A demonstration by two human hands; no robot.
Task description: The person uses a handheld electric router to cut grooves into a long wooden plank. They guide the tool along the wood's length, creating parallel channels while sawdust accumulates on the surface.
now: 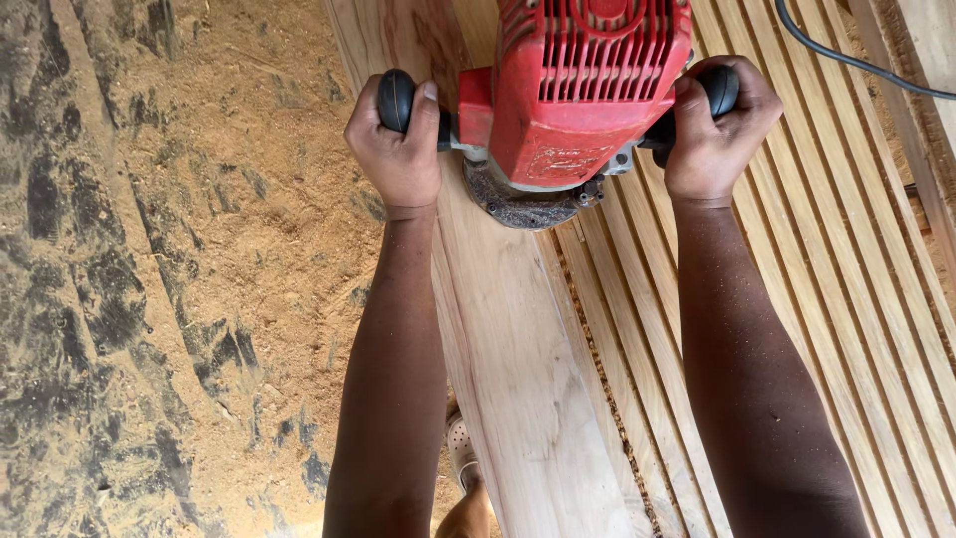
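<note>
Above a sawdust-strewn floor [149, 299], the left hand [398, 149] and right hand [712, 130] each clench a black side handle of a red router [578, 90], set between them on a long grooved plank [538, 399] running away from the person.

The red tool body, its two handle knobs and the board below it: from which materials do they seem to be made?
Red tool body: probably moulded plastic, matte, with vent slots. Handle knobs, one in the left hand, one in the right hand: black, smooth, perhaps plastic or rubber. Board: bare pale wood with visible grain and cut grooves.
</note>
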